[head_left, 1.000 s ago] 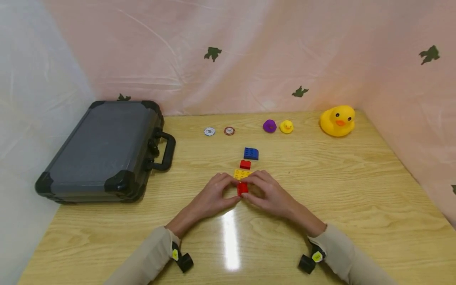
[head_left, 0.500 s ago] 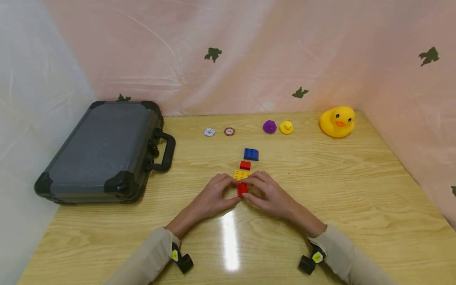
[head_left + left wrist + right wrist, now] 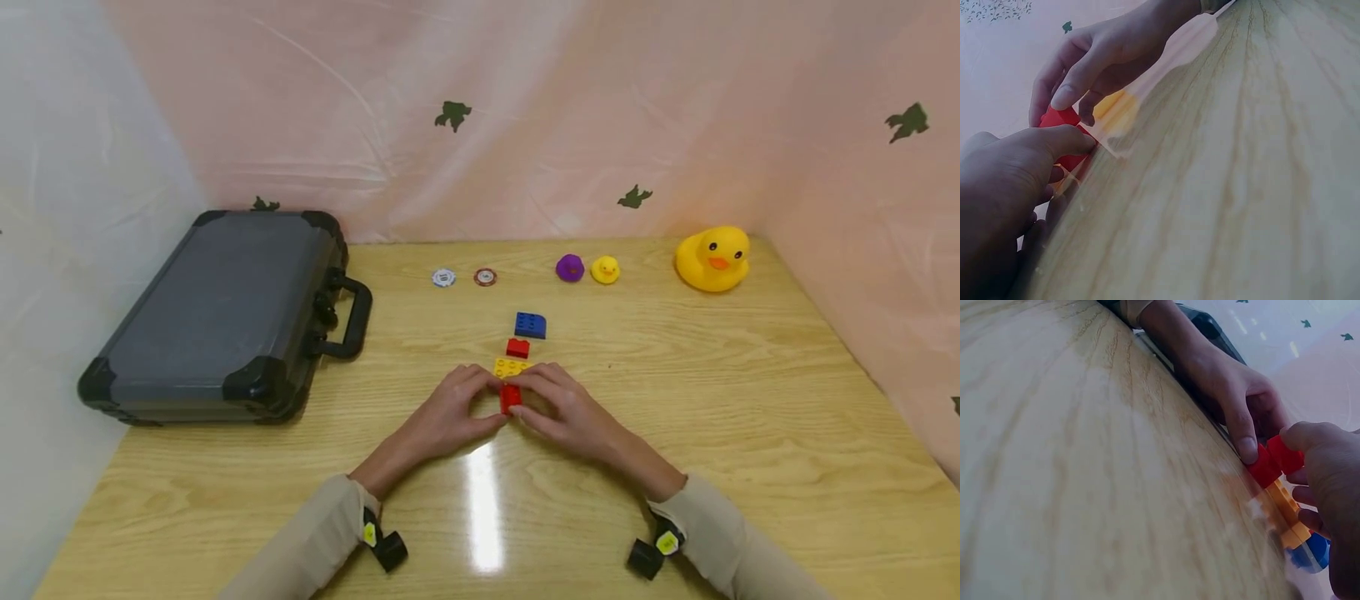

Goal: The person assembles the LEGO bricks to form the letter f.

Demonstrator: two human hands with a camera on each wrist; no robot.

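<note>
Both hands meet at the middle of the wooden table (image 3: 675,400) around a red brick (image 3: 511,397). My left hand (image 3: 457,408) pinches the red brick (image 3: 1272,464) from the left with thumb and fingers. My right hand (image 3: 558,408) pinches it from the right. The red brick (image 3: 1060,119) sits low on the table, against the near end of a yellow brick (image 3: 508,367). Just beyond the yellow brick lie a smaller red brick (image 3: 517,347) and a blue brick (image 3: 530,324) in a row. The yellow brick (image 3: 1288,512) shows behind the red one in the right wrist view.
A grey hard case (image 3: 217,317) with a black handle lies at the left. Along the back stand two poker chips (image 3: 463,277), a purple duck (image 3: 569,267), a small yellow duck (image 3: 604,269) and a large yellow duck (image 3: 712,258). Pink sheeting walls the table.
</note>
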